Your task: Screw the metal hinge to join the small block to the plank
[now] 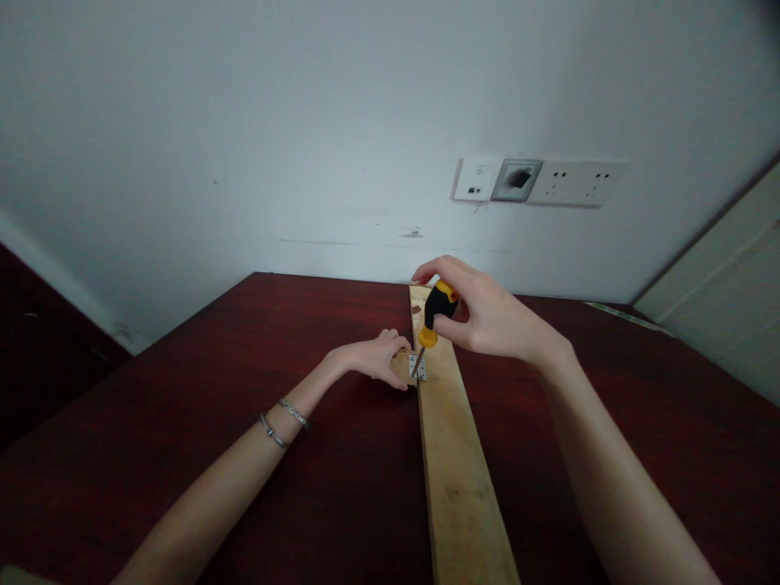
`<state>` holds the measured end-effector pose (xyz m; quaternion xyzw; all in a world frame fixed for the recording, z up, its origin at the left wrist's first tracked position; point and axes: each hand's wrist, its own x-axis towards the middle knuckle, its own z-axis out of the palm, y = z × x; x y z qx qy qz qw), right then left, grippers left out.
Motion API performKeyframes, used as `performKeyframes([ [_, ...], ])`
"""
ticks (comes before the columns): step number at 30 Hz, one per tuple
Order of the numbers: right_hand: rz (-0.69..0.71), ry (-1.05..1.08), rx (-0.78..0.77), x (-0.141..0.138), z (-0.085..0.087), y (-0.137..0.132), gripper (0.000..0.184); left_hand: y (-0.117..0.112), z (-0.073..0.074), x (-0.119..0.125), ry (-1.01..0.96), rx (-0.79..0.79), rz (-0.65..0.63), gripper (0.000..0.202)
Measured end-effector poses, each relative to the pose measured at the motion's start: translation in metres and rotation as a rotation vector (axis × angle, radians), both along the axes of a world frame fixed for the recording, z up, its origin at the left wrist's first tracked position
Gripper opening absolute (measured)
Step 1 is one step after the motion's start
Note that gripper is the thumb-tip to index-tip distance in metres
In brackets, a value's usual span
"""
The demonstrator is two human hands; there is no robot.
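My right hand (481, 313) grips a black and yellow screwdriver (439, 305) by its handle. The shaft slants down to a small metal hinge (417, 366), its tip at the near left part of the plate. The hinge lies across the seam between a long wooden plank (451, 422) and a small wooden block (400, 368) on the plank's left side. Thumb and fingers of my left hand (378, 359) clasp the block from the left. Whether a screw sits under the tip is too small to tell.
The plank and block rest on a dark red-brown table (274, 341). Behind it rises a white wall (274, 146) with a row of sockets (573, 183) and a black plug (520, 179). A pale panel (725, 276) stands at the right.
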<state>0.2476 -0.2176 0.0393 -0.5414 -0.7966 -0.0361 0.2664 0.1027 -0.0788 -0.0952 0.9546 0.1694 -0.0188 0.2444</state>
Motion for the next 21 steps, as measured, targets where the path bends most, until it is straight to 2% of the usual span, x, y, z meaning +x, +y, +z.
performKeyframes([
  [3,-0.062,-0.005,-0.013,-0.0008,-0.0001,-0.0004,0.027,-0.0008,0.0014,-0.0002,0.013,0.004,0.000,0.071],
  [6,-0.153,-0.025,-0.033,-0.0009,-0.0005,-0.0002,0.029,-0.0005,0.0011,-0.0007,0.024,-0.004,0.008,0.070],
  [10,-0.099,-0.023,-0.020,-0.0010,-0.0002,-0.0003,0.020,0.0007,-0.0004,-0.0005,0.009,0.002,-0.006,0.068],
  [12,-0.071,-0.036,-0.005,-0.0014,0.0001,-0.0006,0.024,0.0009,-0.0007,-0.0001,-0.001,0.006,-0.011,0.067],
  [17,-0.110,-0.013,0.021,-0.0018,-0.0005,0.0005,0.032,0.0006,-0.0006,-0.0003,-0.001,-0.002,0.002,0.068],
  [21,-0.112,-0.016,0.022,0.0004,-0.0007,0.0016,0.023,0.0015,-0.0015,-0.0007,0.000,-0.014,0.014,0.069],
])
